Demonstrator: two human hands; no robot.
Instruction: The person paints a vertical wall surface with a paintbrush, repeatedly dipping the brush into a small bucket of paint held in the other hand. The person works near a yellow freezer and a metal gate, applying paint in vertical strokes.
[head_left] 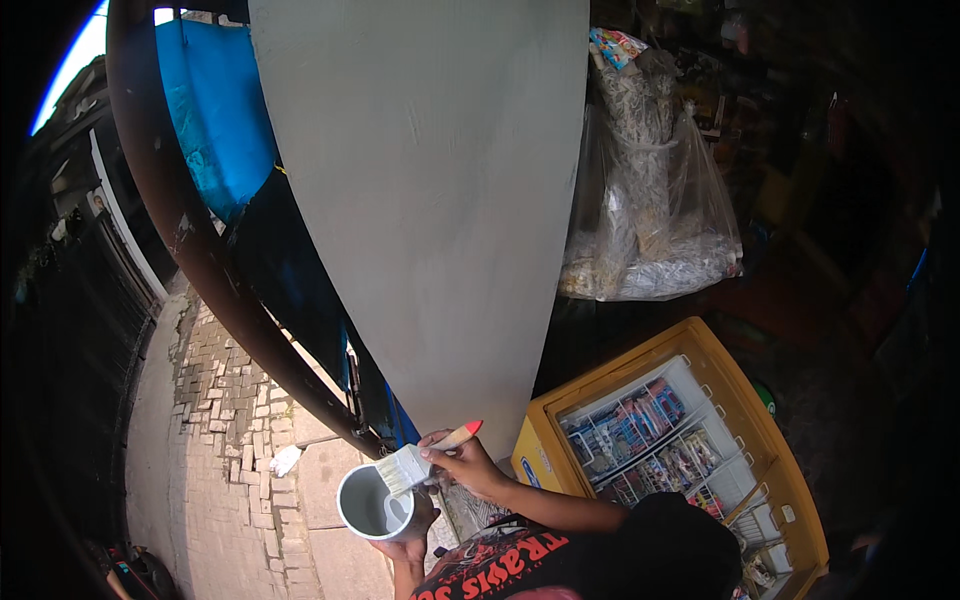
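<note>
My right hand (472,470) grips a flat paintbrush (402,470) with pale bristles and a red-tipped wooden handle. The bristles lie over the near side of a round paint container (345,512); whether they touch its rim I cannot tell. Grey paint shows inside, along the bottom and wall. From below and the right side, my left hand (412,545) holds this container, its fingers partly hidden behind it. In front of both hands rises a tall, flat grey-painted surface (430,220), with faint streaks on it.
A yellow-framed chest freezer (690,340) with packaged goods stands at the lower right. Above it hangs a clear plastic bag (650,220) of stuffed packets. A curved brown post (190,240) and blue sheeting (215,110) stand left, beside brick paving (240,410).
</note>
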